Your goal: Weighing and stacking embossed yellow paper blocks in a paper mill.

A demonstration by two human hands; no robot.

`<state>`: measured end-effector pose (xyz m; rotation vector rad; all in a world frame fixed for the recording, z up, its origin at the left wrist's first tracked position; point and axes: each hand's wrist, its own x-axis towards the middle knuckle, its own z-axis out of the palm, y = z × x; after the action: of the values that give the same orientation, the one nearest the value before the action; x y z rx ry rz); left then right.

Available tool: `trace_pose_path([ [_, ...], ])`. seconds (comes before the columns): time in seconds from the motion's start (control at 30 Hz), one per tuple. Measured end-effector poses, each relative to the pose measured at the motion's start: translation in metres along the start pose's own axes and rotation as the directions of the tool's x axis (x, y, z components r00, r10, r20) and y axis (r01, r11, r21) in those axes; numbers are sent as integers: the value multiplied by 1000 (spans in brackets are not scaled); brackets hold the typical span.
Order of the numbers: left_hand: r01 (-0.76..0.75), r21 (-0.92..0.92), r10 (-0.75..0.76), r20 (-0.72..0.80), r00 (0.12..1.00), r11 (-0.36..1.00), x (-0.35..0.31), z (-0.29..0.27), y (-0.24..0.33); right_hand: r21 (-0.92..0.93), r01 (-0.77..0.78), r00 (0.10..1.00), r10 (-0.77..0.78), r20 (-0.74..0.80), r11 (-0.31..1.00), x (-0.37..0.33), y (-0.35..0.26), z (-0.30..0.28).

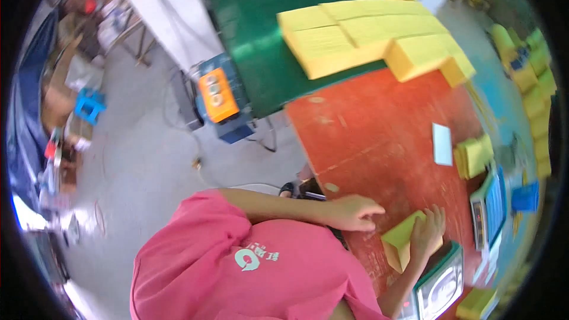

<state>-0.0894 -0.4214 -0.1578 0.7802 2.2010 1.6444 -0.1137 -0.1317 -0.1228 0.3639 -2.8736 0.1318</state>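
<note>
On the near end of the red tabletop (367, 142) lies a small stack of yellow paper sheets (400, 234). My right hand (428, 231) rests along the right side of that stack, touching it, its fingers stretched out past the far edge. Just left of the stack, my left hand (355, 212) hovers over the table edge with loosely bent fingers and thumb apart. Nothing shows in the left hand.
Yellow paper stacks (355, 29) cover part of the green surface (255, 41) beyond. A white card (441, 144), a yellow bundle (473, 157), a blue-topped device (492, 207) and a green-framed device (441, 284) stand right. An orange button box (218, 95) is left.
</note>
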Motion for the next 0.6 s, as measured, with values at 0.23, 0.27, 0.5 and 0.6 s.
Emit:
trace_pose_path([
  [0.23, 451, 457, 258, -863, 435, 767, -169, -158, -19, 756, 253, 936, -349, -34, 603, 98, -243, 22],
  [0.27, 564, 432, 259, -895, 362, 703, -182, -171, -16, 805, 316, 878, -476, -48, 502, 103, -275, 35],
  [0.5, 828, 369, 158, -929, 334, 422, -230, -213, -30, 859, 493, 532, -829, -173, 136, 108, -401, 76],
  [0.6, 840, 364, 117, -930, 347, 403, -240, -214, -38, 880, 443, 491, -868, -77, 173, 97, -408, 89],
])
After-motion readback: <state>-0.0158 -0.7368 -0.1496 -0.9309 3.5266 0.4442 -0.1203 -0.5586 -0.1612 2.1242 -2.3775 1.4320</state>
